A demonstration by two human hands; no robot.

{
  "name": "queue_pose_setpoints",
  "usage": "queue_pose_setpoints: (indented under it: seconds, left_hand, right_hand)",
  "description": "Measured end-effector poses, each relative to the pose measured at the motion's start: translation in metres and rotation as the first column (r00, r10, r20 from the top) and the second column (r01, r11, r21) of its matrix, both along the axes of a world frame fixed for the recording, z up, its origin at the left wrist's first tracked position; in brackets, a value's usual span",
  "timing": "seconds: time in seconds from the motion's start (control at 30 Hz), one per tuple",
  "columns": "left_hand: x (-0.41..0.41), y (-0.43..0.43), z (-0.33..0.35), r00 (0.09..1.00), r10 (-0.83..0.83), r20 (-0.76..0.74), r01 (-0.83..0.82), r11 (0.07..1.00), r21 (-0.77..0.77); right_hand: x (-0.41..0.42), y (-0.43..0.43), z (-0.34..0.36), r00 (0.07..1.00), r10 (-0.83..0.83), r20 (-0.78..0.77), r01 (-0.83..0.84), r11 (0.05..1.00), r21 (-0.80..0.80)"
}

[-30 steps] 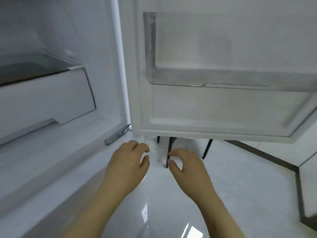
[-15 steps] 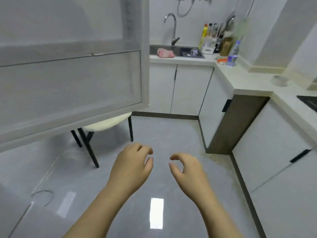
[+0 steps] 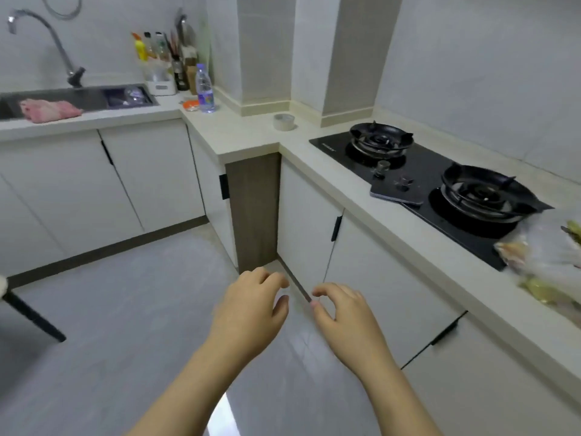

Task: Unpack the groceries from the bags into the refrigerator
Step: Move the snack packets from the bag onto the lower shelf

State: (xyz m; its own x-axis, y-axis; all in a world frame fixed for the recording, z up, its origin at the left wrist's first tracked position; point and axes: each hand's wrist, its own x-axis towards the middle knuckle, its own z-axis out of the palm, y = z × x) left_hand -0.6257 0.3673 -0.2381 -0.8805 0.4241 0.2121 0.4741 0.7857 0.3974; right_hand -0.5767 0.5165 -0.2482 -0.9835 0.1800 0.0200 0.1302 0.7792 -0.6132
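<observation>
hands: left hand [image 3: 248,309], right hand [image 3: 342,316]; fingers loosely curled, holding nothing | translucent plastic grocery bag [image 3: 542,247] with items, right edge of pale counter [image 3: 245,133]; unpacking remains

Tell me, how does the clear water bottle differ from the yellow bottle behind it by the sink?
The water bottle is see-through with a purplish label; the yellow bottle is opaque with an orange tip. The water bottle stands alone, forward on the counter; the yellow bottle stands at the back by the wall, crowded among other bottles. Both stand upright and nothing holds them.
</observation>
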Motion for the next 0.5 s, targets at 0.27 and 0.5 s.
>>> queue_pose_setpoints:
  seconds: [0.27,0.5]
  left_hand:
    - [-0.045,0.112,-0.007,0.943,-0.333,-0.010,0.333,0.943,0.000]
    - [-0.092,0.202,0.000,0.840,-0.542,-0.019,0.542,0.841,0.005]
  right_hand:
    - [0.004,0.094,-0.007,0.947,-0.321,-0.009,0.321,0.947,-0.009]
    - [-0.019,0.163,0.000,0.829,-0.558,-0.044,0.559,0.829,0.000]
